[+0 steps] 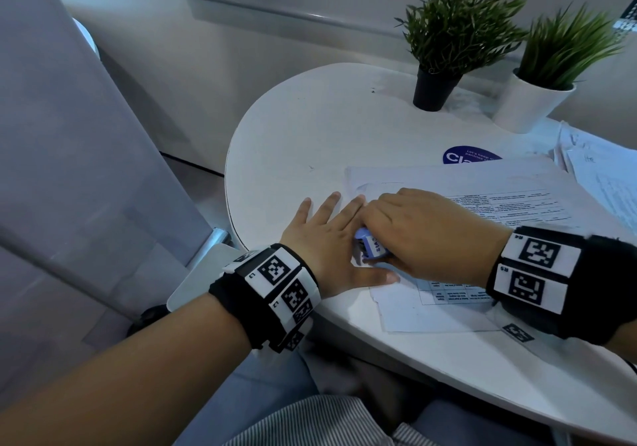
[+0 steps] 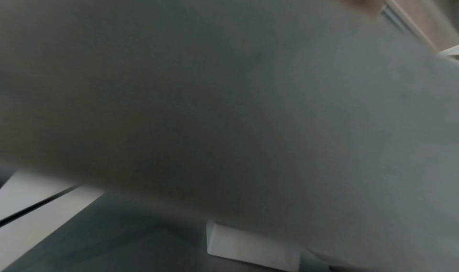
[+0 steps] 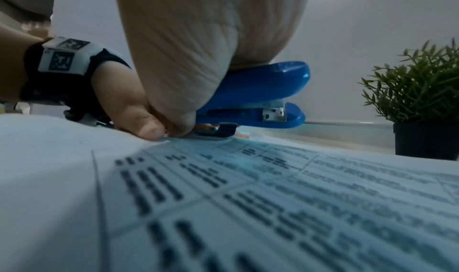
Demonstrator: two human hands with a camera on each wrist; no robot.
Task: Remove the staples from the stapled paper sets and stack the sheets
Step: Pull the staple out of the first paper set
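Blue stapler (image 3: 253,97) gripped in right hand (image 1: 424,232), long axis approx level, rear end down on printed sheet (image 1: 482,183); left hand (image 1: 327,238) flat, fingers spread.

left grip (image 1: 325,238) flat, right grip (image 1: 418,228) curled.

Bare forearms on both sides, and just behind the left hand (image 1: 320,238) sits a black fabric wristband (image 1: 265,294) carrying white blocks printed with black square codes, small labels L2 and L3 beside them. Behind the right hand (image 1: 424,228) there's a wider black cuff (image 1: 551,273) with two white code plates, marked R4 and perhaps R5. Down at the lap, blue trousers (image 1: 262,390) and finely striped fabric (image 1: 310,421).
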